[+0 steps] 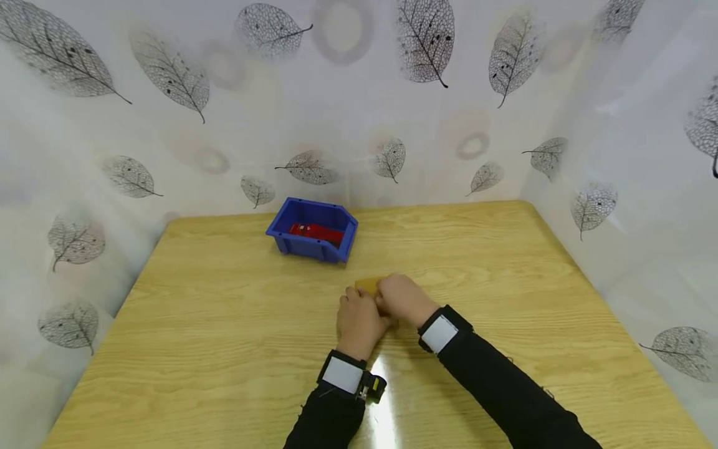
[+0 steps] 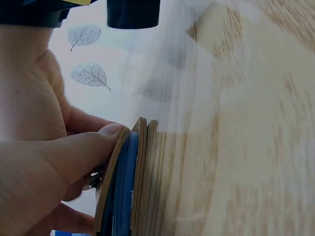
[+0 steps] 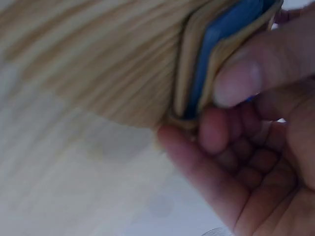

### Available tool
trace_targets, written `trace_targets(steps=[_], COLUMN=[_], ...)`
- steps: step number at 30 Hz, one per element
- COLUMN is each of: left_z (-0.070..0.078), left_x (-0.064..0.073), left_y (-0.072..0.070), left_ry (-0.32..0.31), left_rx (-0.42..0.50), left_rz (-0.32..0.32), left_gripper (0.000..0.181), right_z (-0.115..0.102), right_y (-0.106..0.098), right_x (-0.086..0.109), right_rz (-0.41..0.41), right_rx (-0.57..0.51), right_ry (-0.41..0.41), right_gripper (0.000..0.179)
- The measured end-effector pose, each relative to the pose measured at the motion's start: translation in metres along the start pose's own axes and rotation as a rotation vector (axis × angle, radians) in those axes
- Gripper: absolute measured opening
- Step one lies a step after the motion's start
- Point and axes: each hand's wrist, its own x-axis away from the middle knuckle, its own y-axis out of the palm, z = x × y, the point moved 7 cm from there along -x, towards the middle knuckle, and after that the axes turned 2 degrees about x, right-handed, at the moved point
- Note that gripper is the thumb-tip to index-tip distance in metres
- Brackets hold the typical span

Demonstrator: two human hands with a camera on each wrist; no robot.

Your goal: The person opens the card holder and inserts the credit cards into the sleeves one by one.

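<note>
A tan wallet [image 1: 367, 285] with blue contents [image 2: 129, 172] showing between its layers is at the middle of the table, mostly covered by both hands in the head view. My left hand [image 1: 357, 315] pinches its near left part, thumb on one face and fingers behind. From the right, my right hand [image 1: 406, 299] grips one edge; in the right wrist view its thumb presses the wallet's face [image 3: 224, 56] while curled fingers lie below the corner. A small metallic piece [image 2: 93, 182] shows beside the left thumb.
A blue plastic bin [image 1: 305, 248] stands beyond the hands, toward the back left, with a red item [image 1: 325, 234] inside. The wooden table [image 1: 224, 349] meets a leaf-printed curtain [image 1: 437, 174] at the back and sides.
</note>
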Motion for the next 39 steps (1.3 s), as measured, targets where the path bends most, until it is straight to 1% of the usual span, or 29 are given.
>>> trace_targets(steps=[2, 5, 7, 8, 10, 12, 13, 15, 18, 21, 25, 29, 33, 36, 39], left_z=[0.001, 0.002, 0.002, 0.002, 0.002, 0.003, 0.003, 0.004, 0.005, 0.005, 0.006, 0.007, 0.007, 0.007, 0.008], left_x=[-0.001, -0.002, -0.003, -0.004, -0.004, -0.006, -0.006, -0.007, -0.010, -0.012, -0.015, -0.015, -0.014, -0.013, -0.014], left_y=[0.000, 0.001, 0.001, 0.001, 0.001, 0.000, 0.000, 0.000, 0.002, 0.004, 0.003, 0.005, 0.006, 0.005, 0.003], left_ry=[-0.011, -0.026, -0.042, -0.049, -0.059, -0.069, -0.072, -0.081, -0.094, -0.109, -0.106, -0.104, -0.109, -0.111, -0.114], left_rx=[-0.007, -0.006, 0.002, 0.003, 0.002, -0.006, -0.009, -0.011, -0.011, -0.019, -0.062, -0.088, -0.076, -0.076, -0.071], left_rz=[-0.023, -0.040, -0.053, -0.058, -0.069, -0.089, -0.097, -0.116, -0.144, -0.161, -0.156, -0.150, -0.157, -0.158, -0.145], left_gripper=[0.091, 0.094, 0.093, 0.092, 0.091, 0.091, 0.091, 0.091, 0.090, 0.088, 0.088, 0.092, 0.091, 0.087, 0.082], right_z=[0.016, 0.040, 0.052, 0.056, 0.061, 0.062, 0.061, 0.060, 0.060, 0.061, 0.064, 0.065, 0.064, 0.060, 0.057], right_y=[-0.002, -0.005, -0.006, -0.007, -0.009, -0.010, -0.010, -0.011, -0.012, -0.011, -0.008, -0.002, 0.000, 0.001, 0.000], right_x=[0.002, 0.010, 0.015, 0.017, 0.019, 0.019, 0.018, 0.018, 0.018, 0.020, 0.024, 0.028, 0.026, 0.022, 0.017], right_rz=[0.001, 0.013, 0.016, 0.012, 0.002, -0.005, -0.007, -0.010, -0.034, -0.062, -0.081, -0.087, -0.077, -0.083, -0.100], right_rx=[-0.126, -0.223, -0.214, -0.198, -0.173, -0.141, -0.126, -0.098, -0.064, -0.083, -0.089, -0.041, 0.038, 0.080, 0.094], right_ry=[0.089, 0.236, 0.309, 0.333, 0.366, 0.361, 0.353, 0.336, 0.327, 0.348, 0.371, 0.380, 0.365, 0.340, 0.330], right_gripper=[0.023, 0.028, 0.032, 0.031, 0.022, 0.012, 0.010, 0.011, 0.007, 0.010, 0.011, 0.016, 0.022, 0.017, 0.011])
